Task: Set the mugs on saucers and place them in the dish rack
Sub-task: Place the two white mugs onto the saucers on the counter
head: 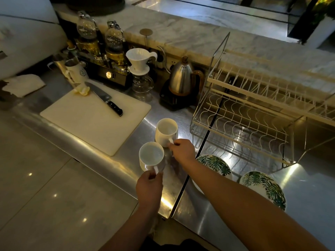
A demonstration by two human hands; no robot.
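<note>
Two white mugs stand upright on the steel counter. My left hand (149,187) grips the handle of the near mug (151,156). My right hand (182,150) pinches the handle of the far mug (166,131). Two saucers with a green leaf print lie flat to the right: the left saucer (215,164) is partly hidden under my right forearm, and the right saucer (264,187) sits beyond it. Behind them stands the white wire dish rack (241,122), two tiers, with nothing in it.
A white cutting board (87,122) with a black-handled knife (107,99) lies to the left. A steel kettle (181,78), a pour-over dripper (139,60) on a glass server and siphon brewers (101,44) line the back. The counter edge runs just left of the mugs.
</note>
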